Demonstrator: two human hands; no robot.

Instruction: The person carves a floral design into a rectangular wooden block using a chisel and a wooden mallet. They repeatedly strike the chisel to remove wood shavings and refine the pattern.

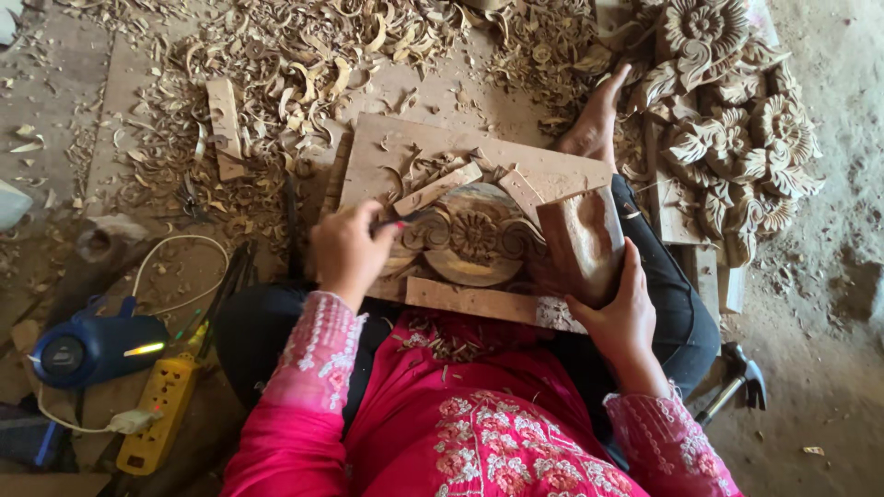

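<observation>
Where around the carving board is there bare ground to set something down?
Bare dirt floor lies right of the stack of carved floral panels, above the hammer. A barer strip sits at the far left. Wood shavings crowd the ground above the carving board.

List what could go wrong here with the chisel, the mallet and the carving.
1. The left hand grips the chisel close to the carving; a mis-hit by the mallet in the right hand might strike fingers.
2. The board rests on the lap, held only by wood strips; it may shift under a blow.
3. A slip could gouge the finished flower.
</observation>
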